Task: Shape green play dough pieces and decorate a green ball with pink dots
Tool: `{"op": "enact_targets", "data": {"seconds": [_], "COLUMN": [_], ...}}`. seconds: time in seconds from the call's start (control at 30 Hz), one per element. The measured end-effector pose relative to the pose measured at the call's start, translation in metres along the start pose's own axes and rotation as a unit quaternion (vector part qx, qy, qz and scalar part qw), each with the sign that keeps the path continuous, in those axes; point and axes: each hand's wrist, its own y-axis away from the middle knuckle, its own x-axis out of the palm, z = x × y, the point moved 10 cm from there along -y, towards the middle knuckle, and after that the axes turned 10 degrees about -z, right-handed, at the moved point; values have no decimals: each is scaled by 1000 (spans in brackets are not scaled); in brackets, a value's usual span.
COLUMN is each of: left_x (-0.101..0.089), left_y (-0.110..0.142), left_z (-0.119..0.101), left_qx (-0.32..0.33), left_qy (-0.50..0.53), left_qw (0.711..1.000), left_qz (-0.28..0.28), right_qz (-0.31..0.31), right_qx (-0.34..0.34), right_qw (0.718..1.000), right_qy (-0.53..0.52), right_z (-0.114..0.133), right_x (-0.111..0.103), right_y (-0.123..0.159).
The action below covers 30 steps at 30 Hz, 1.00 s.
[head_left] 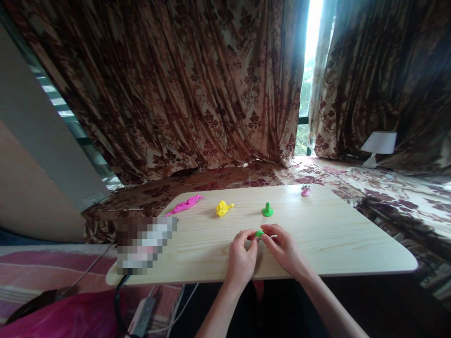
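Between the fingertips of my left hand and my right hand is a small piece of bright green modelling clay. Both hands are closed in a pinch on it, low over the front part of the table. Just beyond them stands a green clay shape with a wide base and a narrower upright top. Left of that sits a yellow clay lump with a thin part sticking out to the right. Farther left lies a long, flat magenta piece, apart from both hands.
A small pink figure stands near the table's back right. The table's left end is blurred by pixels, with a black cable running down from it. A power strip lies below. A white lamp stands on the ledge by patterned curtains.
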Motion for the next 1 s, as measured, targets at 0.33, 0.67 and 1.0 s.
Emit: {"op": "enact_targets", "data": {"seconds": [0.33,0.67,1.0], "left_x": [4,2,0], "left_y": [0,0,0], "left_z": [-5,4,-5], "left_qx": [0,-27,-1], "left_qy": [22,27,27], "left_qw": [999,999,1000], "left_qz": [24,6,-12], "right_qz": [1,-14,-8], "right_qx": [-17,-13,-22], "right_qw": [1000,999,999], "right_qy": [26,30,24], "right_z": [3,0,5], "right_x": [-1,-5,-3], "right_y": [0,1,1]}}
